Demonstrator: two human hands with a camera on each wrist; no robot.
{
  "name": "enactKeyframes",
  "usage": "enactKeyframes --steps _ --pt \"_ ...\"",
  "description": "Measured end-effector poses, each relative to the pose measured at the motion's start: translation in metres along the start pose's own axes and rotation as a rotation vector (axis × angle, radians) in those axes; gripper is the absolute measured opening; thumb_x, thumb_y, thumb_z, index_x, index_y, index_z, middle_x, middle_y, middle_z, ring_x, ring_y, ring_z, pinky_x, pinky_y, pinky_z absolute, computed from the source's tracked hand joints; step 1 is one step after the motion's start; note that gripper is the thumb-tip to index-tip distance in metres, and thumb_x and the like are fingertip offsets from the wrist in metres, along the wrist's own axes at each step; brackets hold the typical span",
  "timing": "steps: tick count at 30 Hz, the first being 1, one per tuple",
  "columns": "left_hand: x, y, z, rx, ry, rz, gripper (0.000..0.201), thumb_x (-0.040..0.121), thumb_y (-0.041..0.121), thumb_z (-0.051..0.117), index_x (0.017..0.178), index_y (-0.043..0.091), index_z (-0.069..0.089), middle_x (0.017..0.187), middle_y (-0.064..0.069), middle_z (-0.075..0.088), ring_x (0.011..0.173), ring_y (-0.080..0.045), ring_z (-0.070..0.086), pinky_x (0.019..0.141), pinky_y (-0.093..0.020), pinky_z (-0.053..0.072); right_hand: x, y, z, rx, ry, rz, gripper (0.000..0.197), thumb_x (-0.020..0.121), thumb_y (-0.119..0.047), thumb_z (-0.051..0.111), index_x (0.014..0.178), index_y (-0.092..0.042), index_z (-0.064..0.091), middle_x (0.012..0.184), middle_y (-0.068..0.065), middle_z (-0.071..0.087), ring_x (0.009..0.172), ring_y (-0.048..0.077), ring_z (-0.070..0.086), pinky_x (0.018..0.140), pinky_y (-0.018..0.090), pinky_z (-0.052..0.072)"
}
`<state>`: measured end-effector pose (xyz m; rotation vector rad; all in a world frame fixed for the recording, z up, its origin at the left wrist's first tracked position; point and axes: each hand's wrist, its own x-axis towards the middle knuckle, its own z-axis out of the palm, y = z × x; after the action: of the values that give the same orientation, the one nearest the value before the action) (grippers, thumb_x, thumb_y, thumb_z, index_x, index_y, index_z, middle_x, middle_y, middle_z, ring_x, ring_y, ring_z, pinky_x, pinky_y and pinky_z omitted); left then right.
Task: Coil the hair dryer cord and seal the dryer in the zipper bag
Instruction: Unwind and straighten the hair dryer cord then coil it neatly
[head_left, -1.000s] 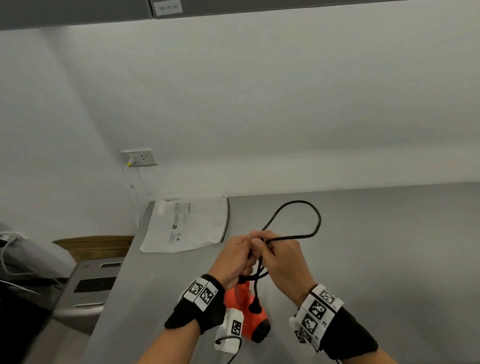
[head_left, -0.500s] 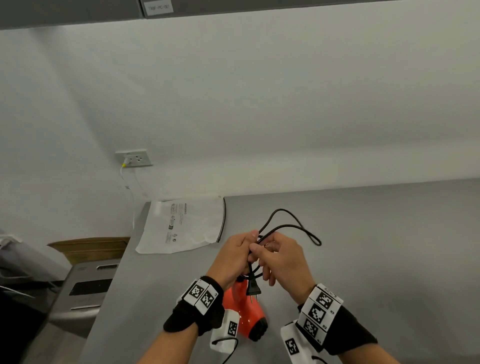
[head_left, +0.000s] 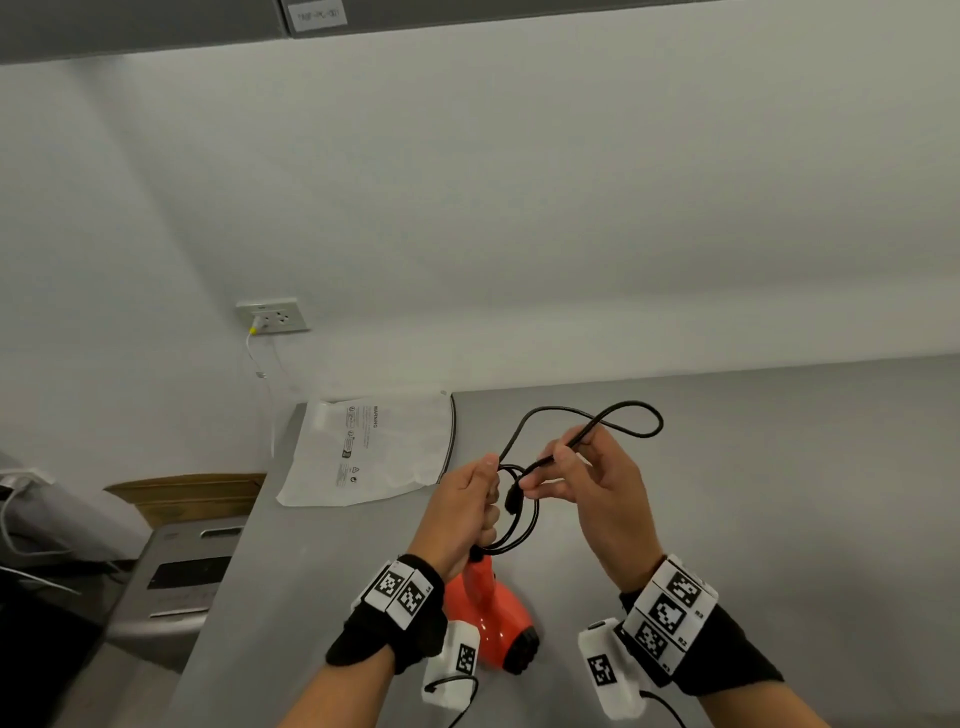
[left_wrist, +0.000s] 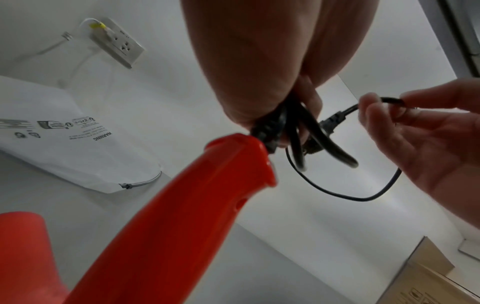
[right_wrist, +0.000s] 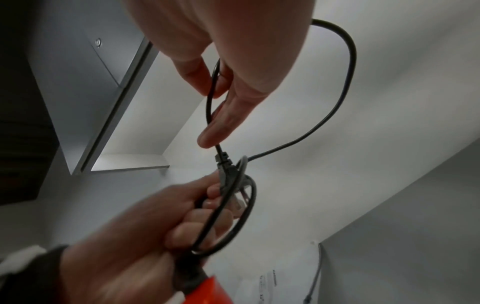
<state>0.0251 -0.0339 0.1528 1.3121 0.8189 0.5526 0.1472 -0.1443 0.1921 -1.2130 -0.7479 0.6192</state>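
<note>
Tucking the plug end through the coil

Left hand (head_left: 470, 512) clenches the coiled cord (head_left: 519, 525) at centre frame; right hand (head_left: 587, 475) pinches the plug end to lock the loops; zipper bag (head_left: 363, 447) waits upper left

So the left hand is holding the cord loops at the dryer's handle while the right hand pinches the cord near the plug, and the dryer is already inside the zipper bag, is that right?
Not quite: the dryer is outside the bag, which lies flat on the table, as the head view shows. The rest holds: the left hand holds the cord loops at the handle, and the right hand pinches the cord near the plug.
</note>
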Motion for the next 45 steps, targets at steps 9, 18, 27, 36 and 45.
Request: enactKeyframes --steps 9,18,27,36,45 --pt "0.003 -0.001 -0.009 0.022 0.079 0.029 0.050 0.107 0.043 0.048 0.062 0.023 0.039 0.057 0.006 0.025 0.048 -0.011 0.018 0.043 -0.023 0.018 -0.004 0.026 -0.013 -0.380 -0.084 -0.185 0.013 0.091 0.001 0.065 0.090 -0.012 0.065 0.078 0.001 0.072 0.077 0.016 0.073 0.073 0.022 0.057" --pt "0.005 0.004 -0.007 0.416 0.125 0.120 0.052 0.108 0.044 0.043 0.063 0.017 0.048 0.047 0.011 0.036 0.042 -0.006 0.029 0.049 -0.025 0.026 0.001 0.036 -0.014 -1.000 -0.447 -0.679 0.012 0.091 0.001 0.063 0.096 -0.010 0.063 0.095 -0.002 0.057 0.078 0.012 0.056 0.070 0.018 0.049" --pt "0.001 0.005 -0.011 0.104 0.003 -0.018 0.047 0.106 0.043 0.050 0.065 0.021 0.046 0.055 0.005 0.029 0.046 -0.011 0.021 0.041 -0.023 0.019 0.000 0.078 -0.015 -0.203 -0.315 0.317 0.048 0.072 0.000 0.057 0.115 -0.020 0.056 0.111 0.002 0.069 0.107 0.031 0.063 0.084 0.033 0.054" --pt "0.000 0.007 -0.020 0.020 -0.098 -0.044 0.041 0.107 0.037 0.049 0.071 0.018 0.049 0.056 0.004 0.024 0.042 -0.008 0.016 0.037 -0.018 0.016 -0.012 0.089 -0.002 -0.327 -0.536 0.279 0.017 0.096 -0.018 0.061 0.094 -0.003 0.069 0.076 0.005 0.067 0.061 0.013 0.059 0.059 0.027 0.049" --pt "0.005 0.019 -0.038 -0.093 -0.047 -0.022 0.037 0.109 0.032 0.046 0.077 0.016 0.052 0.056 0.005 0.024 0.042 -0.006 0.015 0.036 -0.016 0.015 -0.026 0.140 -0.081 -1.303 -0.563 0.465 0.030 0.096 -0.035 0.053 0.085 -0.013 0.070 0.093 0.011 0.073 0.090 0.026 0.067 0.069 0.029 0.039"
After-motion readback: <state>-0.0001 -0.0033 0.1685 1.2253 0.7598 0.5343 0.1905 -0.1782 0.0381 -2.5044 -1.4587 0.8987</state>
